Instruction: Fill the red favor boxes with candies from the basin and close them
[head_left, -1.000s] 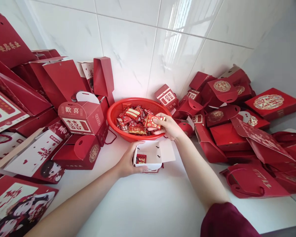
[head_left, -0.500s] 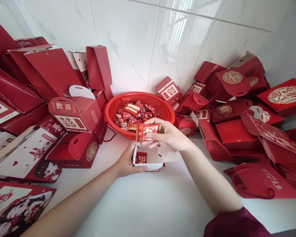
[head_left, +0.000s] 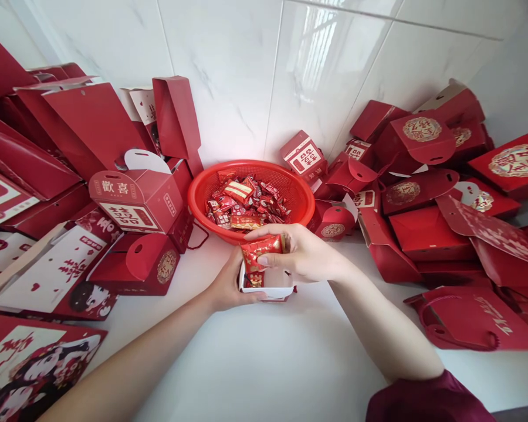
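My left hand grips the left side of a small open box with white inner walls, its thumb along the near edge. Pinched in my right hand is a red and gold candy packet, held tilted at the box's mouth, partly over the opening. Inside the box, at the left, lies another red wrapped candy. Just beyond both hands stands a red plastic basket with many wrapped candies in it. My right fingers hide part of the box's far side.
Red gift boxes and bags crowd the left, among them a box with a cut-out handle. More red boxes are piled at the right, with a red bag with a rope handle in front. A white tiled wall rises behind.
My right hand has lowered the candy packet from above the box to its opening, and the packet has tilted. My left hand keeps its hold on the box. The view has shifted slightly.
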Available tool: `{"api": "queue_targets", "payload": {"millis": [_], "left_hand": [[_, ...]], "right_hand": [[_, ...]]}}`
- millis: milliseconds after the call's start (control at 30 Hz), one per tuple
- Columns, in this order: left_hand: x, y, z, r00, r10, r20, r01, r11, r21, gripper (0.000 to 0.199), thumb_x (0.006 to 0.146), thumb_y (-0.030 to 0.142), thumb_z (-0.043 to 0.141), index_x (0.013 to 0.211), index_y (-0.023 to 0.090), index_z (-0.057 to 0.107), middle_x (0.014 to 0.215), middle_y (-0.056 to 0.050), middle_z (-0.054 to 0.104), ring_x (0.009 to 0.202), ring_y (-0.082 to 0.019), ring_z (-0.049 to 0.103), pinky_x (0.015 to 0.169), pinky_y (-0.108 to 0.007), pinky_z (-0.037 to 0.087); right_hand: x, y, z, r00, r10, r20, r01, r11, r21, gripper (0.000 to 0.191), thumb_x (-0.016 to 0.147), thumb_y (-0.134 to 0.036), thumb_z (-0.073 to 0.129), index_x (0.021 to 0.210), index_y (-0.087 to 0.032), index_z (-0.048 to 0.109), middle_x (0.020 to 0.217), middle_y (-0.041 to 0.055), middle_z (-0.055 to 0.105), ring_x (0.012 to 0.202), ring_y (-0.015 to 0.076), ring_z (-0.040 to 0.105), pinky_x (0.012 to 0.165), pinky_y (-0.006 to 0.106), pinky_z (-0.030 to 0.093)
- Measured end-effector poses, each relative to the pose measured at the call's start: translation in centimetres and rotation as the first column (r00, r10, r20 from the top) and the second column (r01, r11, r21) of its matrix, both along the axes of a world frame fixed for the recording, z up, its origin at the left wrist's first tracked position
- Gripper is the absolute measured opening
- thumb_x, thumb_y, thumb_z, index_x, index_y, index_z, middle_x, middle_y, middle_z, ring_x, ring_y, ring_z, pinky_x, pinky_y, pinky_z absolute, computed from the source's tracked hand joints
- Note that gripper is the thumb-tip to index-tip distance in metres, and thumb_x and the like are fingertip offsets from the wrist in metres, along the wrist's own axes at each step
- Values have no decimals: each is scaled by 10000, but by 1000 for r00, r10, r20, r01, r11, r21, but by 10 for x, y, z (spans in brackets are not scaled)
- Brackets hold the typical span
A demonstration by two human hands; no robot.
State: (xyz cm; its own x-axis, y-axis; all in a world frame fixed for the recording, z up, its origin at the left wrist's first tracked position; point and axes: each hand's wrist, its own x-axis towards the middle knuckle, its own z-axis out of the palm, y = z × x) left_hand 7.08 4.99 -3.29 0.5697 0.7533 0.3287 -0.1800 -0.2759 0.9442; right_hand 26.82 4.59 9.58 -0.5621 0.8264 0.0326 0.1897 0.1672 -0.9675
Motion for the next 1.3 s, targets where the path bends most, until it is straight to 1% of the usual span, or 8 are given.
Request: {"api": "queue_targets", "payload": {"millis": [100, 200, 433, 633, 733, 867, 1133, 1300], "left_hand": [[0, 0, -2, 1000, 11, -2, -11, 1000, 5, 930, 659, 290, 862, 1443, 233, 364, 1457, -165, 484, 1330, -405, 490, 1065, -578, 444], [0, 0, -3, 999, 37, -12, -37, 999, 2, 966, 640, 313, 878, 1453, 230, 363, 1470, -163, 472, 1358, -406, 458, 1087, -589, 421], [-1, 0, 5, 999, 30, -22, -30, 999, 40, 873, 650, 293, 878, 1405, 192, 451, 1348, -171, 591, 1322, -429, 490, 1060, -594, 438], [-2, 0, 0, 997, 50, -60, -47, 998, 51, 1012, 641, 281, 879, 1480, 243, 315, 1440, -161, 507, 1364, -417, 443, 1081, -596, 417], [-1, 0, 1, 997, 58, -53, -54, 996, 70, 1003, 642, 268, 875, 1469, 256, 309, 1498, -147, 434, 1399, -393, 398, 1132, -582, 370], [1, -1, 6, 996, 84, -32, -80, 990, 114, 945, 639, 290, 879, 1428, 256, 361, 1467, -127, 459, 1390, -382, 405, 1147, -577, 355], [1, -2, 1, 998, 53, -44, -52, 998, 22, 1028, 643, 351, 874, 1488, 252, 298, 1516, -151, 420, 1410, -402, 383, 1117, -600, 381], [0, -1, 2, 997, 62, -39, -60, 997, 42, 1013, 647, 346, 867, 1482, 239, 302, 1521, -152, 408, 1414, -396, 374, 1127, -590, 364]], "right_hand": [[-2, 0, -2, 999, 29, -34, -31, 998, -60, 422, 836, -231, 709, 1252, -209, 641, 957, 33, 748, 856, 181, 720, 799, 318, 571], [-4, 2, -5, 991, 32, -128, -52, 986, -160, 371, 827, -255, 732, 1183, -180, 659, 854, 25, 745, 760, 163, 724, 737, 298, 589], [-7, 4, -4, 955, -16, -297, -71, 958, -279, 324, 778, -336, 800, 1037, -175, 690, 862, 23, 744, 768, 136, 727, 643, 213, 584], [-11, -1, -1, 906, -30, -423, -93, 959, -267, 285, 751, -257, 826, 981, -174, 680, 769, -22, 712, 673, 88, 679, 636, 190, 563], [-10, -2, -3, 918, -29, -396, -80, 964, -255, 393, 731, -254, 842, 1074, -182, 663, 766, -35, 695, 647, 83, 657, 643, 204, 555], [-10, -3, -3, 933, -31, -358, -52, 974, -220, 502, 723, -266, 845, 1170, -191, 631, 811, -25, 691, 690, 100, 655, 695, 238, 549], [-12, -5, -2, 947, -124, -296, 82, 985, -152, 550, 736, -221, 811, 1209, -200, 531, 829, -21, 659, 705, 123, 640, 716, 275, 544], [-12, -3, -5, 960, -64, -274, 39, 995, -96, 446, 772, -233, 785, 1146, -208, 543, 811, -30, 651, 693, 115, 636, 709, 262, 535]]}}
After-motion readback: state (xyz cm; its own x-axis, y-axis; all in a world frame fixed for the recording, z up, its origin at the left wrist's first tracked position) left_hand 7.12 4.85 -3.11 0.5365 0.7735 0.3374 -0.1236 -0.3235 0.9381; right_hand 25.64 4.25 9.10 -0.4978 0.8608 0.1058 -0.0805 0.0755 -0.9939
